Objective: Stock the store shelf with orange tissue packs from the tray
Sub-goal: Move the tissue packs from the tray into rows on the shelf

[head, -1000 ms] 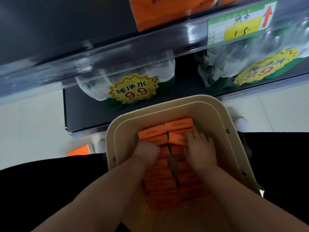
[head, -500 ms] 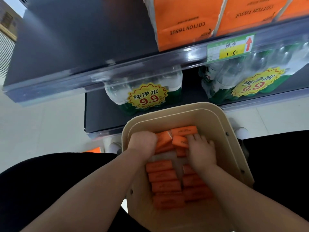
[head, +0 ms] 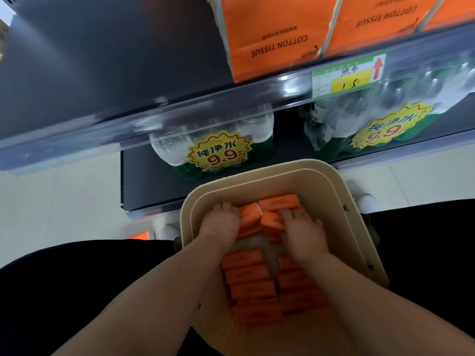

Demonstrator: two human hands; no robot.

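Dark store shelf [head: 115, 60], holding big orange cotton-tissue bags [head: 277, 34], hangs over a beige plastic tray [head: 295, 167] of small orange tissue packs [head: 249, 276]. Left hand [head: 218, 222] and right hand [head: 300, 232] each clutch packs at the tray's far end. Likely the pickup step; next, lift them to the shelf.

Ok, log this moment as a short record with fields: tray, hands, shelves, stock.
beige plastic tray: small orange tissue packs in two rows; pale tray floor showing under a raised, tilted bunch at the far end
left hand: grips the raised bunch from the left
right hand: fingers curled over the same bunch from the right
dark store shelf: large orange cotton tissue bags stand at its right
lower shelf: clear bottled water multipacks with yellow 9.9 stickers
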